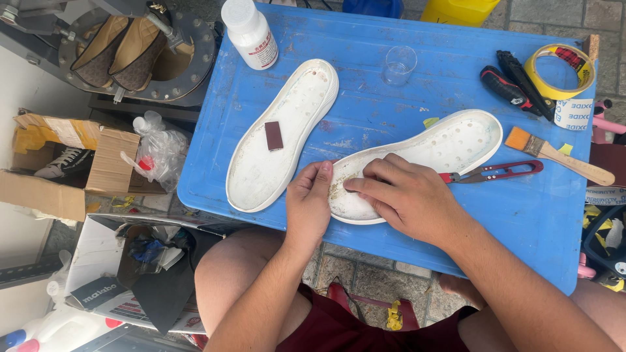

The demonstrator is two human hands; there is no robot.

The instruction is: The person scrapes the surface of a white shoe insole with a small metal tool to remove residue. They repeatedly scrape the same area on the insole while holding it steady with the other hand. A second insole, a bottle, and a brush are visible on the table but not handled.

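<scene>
Two white shoe soles lie on a blue table (404, 98). My left hand (308, 203) grips the heel rim of the right sole (443, 146), thumb on its edge. My right hand (407, 195) rests inside that sole's dirty heel area, fingertips pressing on the inner surface. The left sole (287, 124) lies apart, with a small dark brown rectangular piece (274, 135) resting inside it. Red-handled snips (499, 172) lie just right of my right hand.
A white bottle (250, 32), a clear cup (398, 64), yellow tape roll (559, 70), black-and-red tools (512, 85) and a wooden paintbrush (557, 155) sit on the table. Cardboard boxes (72, 163) and a plastic bag (160, 150) stand at left; a metal machine holding tan shoes (124, 49) is at top left.
</scene>
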